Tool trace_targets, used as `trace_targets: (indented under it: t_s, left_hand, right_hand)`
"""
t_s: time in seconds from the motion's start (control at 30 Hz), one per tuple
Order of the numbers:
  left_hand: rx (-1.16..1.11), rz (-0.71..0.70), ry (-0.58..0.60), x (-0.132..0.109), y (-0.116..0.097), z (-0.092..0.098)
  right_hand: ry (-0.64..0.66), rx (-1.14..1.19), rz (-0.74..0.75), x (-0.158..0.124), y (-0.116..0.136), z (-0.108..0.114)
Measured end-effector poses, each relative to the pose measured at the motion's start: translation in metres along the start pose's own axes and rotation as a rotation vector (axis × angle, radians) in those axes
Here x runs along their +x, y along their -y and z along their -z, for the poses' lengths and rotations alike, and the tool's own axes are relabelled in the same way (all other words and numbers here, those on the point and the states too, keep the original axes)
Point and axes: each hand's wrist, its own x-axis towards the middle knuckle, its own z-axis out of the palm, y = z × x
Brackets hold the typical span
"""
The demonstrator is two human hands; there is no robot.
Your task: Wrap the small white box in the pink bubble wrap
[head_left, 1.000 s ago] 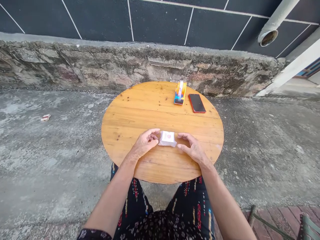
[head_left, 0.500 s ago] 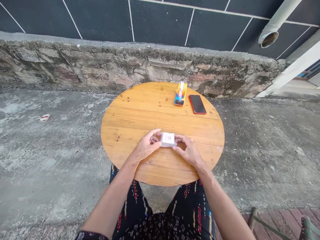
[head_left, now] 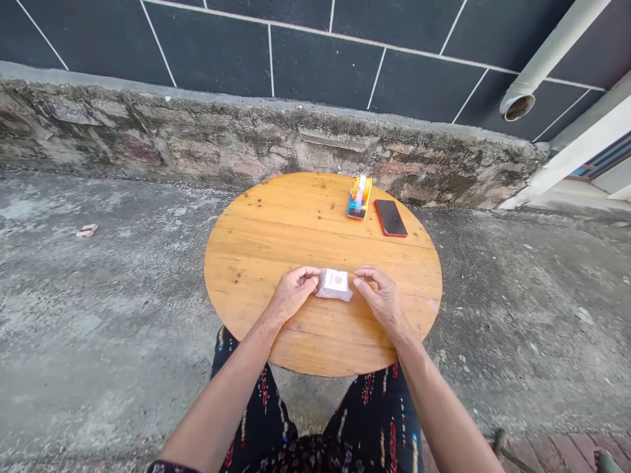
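A small white packet (head_left: 334,284) with a pink round mark lies on the round wooden table (head_left: 276,236), near its front middle. My left hand (head_left: 292,292) pinches the packet's left end with curled fingers. My right hand (head_left: 378,294) pinches its right end, thumb and fingertips closed on the wrapper. The packet sits slightly tilted between both hands, just above or on the tabletop.
A yellow and blue tape dispenser (head_left: 359,196) and a red-edged phone (head_left: 390,217) lie at the table's far right. A rough stone ledge (head_left: 197,138) and dark tiled wall stand behind. A drain pipe (head_left: 537,66) hangs at upper right. A scrap (head_left: 87,230) lies on the concrete floor.
Both hands closed in on the packet from either side and now pinch its ends. The view has tipped slightly, shifting the table lower in the frame.
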Motion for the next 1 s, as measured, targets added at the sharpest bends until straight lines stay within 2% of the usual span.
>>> trace_targets:
  t_s: [0.17, 0.3, 0.5, 0.63, 0.77, 0.9, 1.0]
  left_hand:
    - [-0.001, -0.036, 0.050, 0.000, 0.004, 0.000]
    - [0.017, -0.074, 0.065, 0.000, 0.008, 0.000]
    - [-0.017, -0.037, 0.037, -0.002, 0.001, 0.000]
    - [-0.012, -0.010, -0.047, 0.000, -0.001, 0.002]
    - [-0.021, -0.010, -0.133, 0.000, 0.001, 0.003]
    - [-0.037, -0.050, -0.018, -0.002, -0.001, 0.002]
    - [-0.019, -0.099, 0.044, -0.002, 0.001, -0.001]
  right_hand:
    - [0.185, -0.027, 0.041, 0.023, 0.007, -0.005]
    - [0.236, -0.024, 0.054, 0.030, 0.005, -0.013]
    - [0.200, -0.010, 0.026, 0.028, 0.009, -0.010]
    - [0.147, 0.010, -0.017, 0.026, 0.009, 0.000]
    - [0.123, 0.055, -0.071, 0.022, 0.003, 0.001]
    - [0.081, 0.180, -0.164, 0.018, -0.009, -0.004]
    - [0.075, 0.206, -0.175, 0.016, -0.010, -0.006]
